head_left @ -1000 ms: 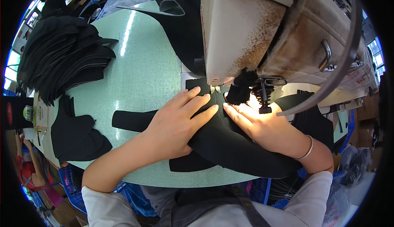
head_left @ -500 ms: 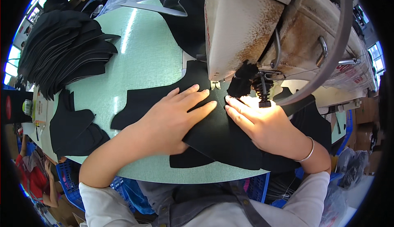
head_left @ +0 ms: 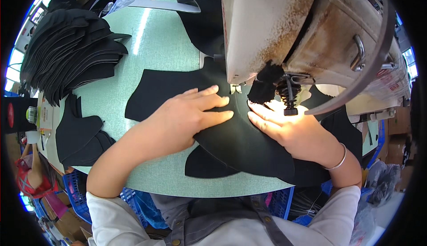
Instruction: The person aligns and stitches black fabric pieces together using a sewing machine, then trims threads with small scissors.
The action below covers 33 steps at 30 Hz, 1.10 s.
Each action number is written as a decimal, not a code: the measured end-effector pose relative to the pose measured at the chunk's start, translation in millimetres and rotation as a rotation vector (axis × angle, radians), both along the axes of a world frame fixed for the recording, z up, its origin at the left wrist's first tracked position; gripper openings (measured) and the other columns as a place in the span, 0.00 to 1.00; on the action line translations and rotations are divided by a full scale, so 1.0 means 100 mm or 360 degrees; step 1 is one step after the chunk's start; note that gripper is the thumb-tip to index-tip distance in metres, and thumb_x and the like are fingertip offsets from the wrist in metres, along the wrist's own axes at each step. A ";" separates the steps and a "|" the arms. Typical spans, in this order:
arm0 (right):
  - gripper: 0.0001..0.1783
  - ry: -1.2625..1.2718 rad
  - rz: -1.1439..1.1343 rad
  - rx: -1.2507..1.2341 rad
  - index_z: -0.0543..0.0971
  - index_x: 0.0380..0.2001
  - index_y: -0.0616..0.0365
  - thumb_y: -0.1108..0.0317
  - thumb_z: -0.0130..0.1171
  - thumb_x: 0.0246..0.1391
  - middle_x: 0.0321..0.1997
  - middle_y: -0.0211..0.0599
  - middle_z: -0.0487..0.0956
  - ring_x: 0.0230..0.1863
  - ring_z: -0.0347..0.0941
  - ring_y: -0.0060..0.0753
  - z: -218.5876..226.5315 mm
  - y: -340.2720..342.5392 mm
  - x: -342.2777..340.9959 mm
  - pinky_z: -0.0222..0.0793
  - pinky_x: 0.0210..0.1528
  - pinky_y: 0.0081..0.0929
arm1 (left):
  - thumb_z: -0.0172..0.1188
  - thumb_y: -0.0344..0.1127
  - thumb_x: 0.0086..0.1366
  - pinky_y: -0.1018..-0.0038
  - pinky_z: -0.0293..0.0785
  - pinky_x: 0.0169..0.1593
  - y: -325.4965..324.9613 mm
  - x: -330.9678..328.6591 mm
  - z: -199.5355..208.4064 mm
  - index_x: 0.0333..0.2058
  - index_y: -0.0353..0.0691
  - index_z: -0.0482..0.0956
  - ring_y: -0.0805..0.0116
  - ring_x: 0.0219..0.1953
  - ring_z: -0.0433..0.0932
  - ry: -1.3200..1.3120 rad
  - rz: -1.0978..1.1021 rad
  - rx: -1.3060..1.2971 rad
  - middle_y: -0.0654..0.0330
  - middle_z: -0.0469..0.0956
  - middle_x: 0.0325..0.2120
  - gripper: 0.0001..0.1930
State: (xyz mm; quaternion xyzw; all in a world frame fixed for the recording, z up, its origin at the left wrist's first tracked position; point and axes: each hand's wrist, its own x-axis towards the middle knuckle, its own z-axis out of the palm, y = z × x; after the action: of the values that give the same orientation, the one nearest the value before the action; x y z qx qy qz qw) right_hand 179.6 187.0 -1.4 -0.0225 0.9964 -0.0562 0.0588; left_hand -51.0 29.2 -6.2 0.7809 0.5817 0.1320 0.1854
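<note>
Black cloth [head_left: 244,139] has slid farther up the table [head_left: 164,37] over the last half second, its left flap now higher, its middle at the foot of the sewing machine. At far left rises a thick stack of black pieces [head_left: 66,50], a smaller pile [head_left: 80,135] just below. Your left hand [head_left: 187,115] lies on the cloth with fingers spread, left of the metal foot [head_left: 235,88]. Beneath the sewing machine [head_left: 267,32], your right hand [head_left: 291,128] rests palm-down on the cloth, apart from the left, gripping nothing, a bracelet [head_left: 344,153] at its wrist.
</note>
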 end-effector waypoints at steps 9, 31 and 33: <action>0.18 0.0540 0.0110 0.0025 0.80 0.38 0.58 0.74 0.59 0.39 0.35 0.39 0.79 0.37 0.77 0.42 -0.11 0.22 -0.07 0.72 0.40 0.36 | 0.63 0.17 0.38 0.54 0.64 0.65 0.11 -0.19 -0.12 0.50 0.46 0.78 0.50 0.64 0.64 0.0019 -0.0037 0.0071 0.57 0.71 0.55 0.34; 0.18 0.0591 0.0039 0.0096 0.82 0.39 0.55 0.71 0.61 0.38 0.29 0.39 0.78 0.32 0.76 0.43 -0.32 0.45 0.01 0.72 0.38 0.36 | 0.55 0.16 0.48 0.56 0.67 0.63 0.03 -0.02 -0.20 0.52 0.40 0.74 0.47 0.62 0.67 -0.0011 0.0029 0.0124 0.56 0.72 0.51 0.29; 0.18 0.0608 0.0026 0.0136 0.81 0.38 0.56 0.71 0.60 0.38 0.29 0.39 0.78 0.32 0.76 0.42 -0.29 0.54 0.00 0.72 0.38 0.36 | 0.54 0.15 0.48 0.56 0.65 0.64 0.06 -0.10 -0.19 0.51 0.41 0.75 0.49 0.63 0.65 -0.0079 -0.0034 0.0207 0.58 0.72 0.52 0.29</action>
State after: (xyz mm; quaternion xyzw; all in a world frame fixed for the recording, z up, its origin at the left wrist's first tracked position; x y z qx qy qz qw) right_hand 179.8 241.3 -30.7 -0.0385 0.9907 -0.0081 -0.1300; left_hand -60.9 35.7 -25.2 0.7939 0.5588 0.1867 0.1501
